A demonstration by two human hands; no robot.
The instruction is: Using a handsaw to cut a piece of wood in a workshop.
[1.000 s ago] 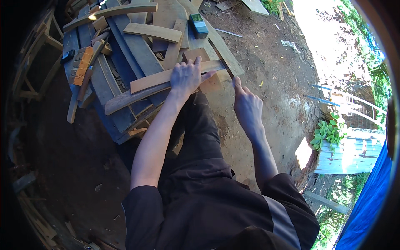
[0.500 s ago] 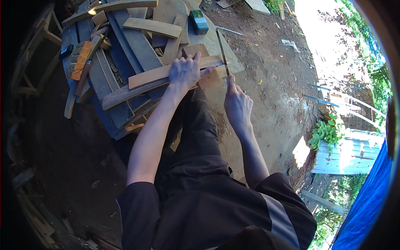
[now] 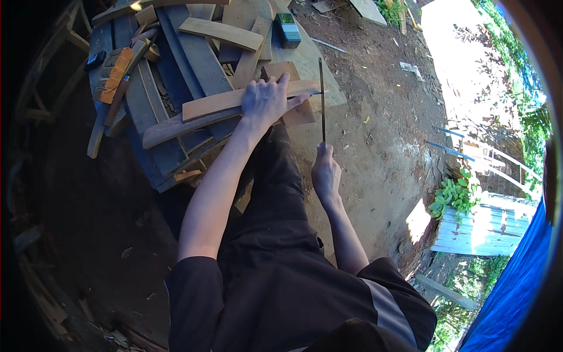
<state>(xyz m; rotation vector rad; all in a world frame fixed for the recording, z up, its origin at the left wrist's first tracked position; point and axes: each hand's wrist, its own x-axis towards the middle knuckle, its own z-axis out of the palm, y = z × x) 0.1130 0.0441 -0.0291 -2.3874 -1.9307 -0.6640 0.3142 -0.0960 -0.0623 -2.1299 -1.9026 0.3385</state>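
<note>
My left hand [image 3: 264, 102] bears down on a pale, slightly curved wooden piece [image 3: 211, 106], its fingers over the far edge and its thumb stretched toward the right end. Beneath that piece is a darker curved wooden piece [image 3: 167, 134]. Closed around its near end, my right hand [image 3: 326, 176] grips a saw [image 3: 323, 117], whose thin dark blade shows almost edge-on. The blade crosses the right end of the pale piece, close to my left thumb. My right fingers hide the saw's handle. A flat square of wood [image 3: 301, 113] sits under the pale piece.
Planks and a curved offcut [image 3: 223, 34] lie across the bench [image 3: 138, 126]. A blue-grey boxy device [image 3: 287, 30] stands at the far edge. A tool with a wooden handle [image 3: 117, 101] rests beside an orange-wrapped bundle [image 3: 116, 76] at left. Dirt ground [image 3: 381, 158] extends to the right.
My right hand has drawn the saw nearer to me, and the blade now stands straighter. My left hand keeps its hold on the pale piece. The whole view has shifted slightly.
</note>
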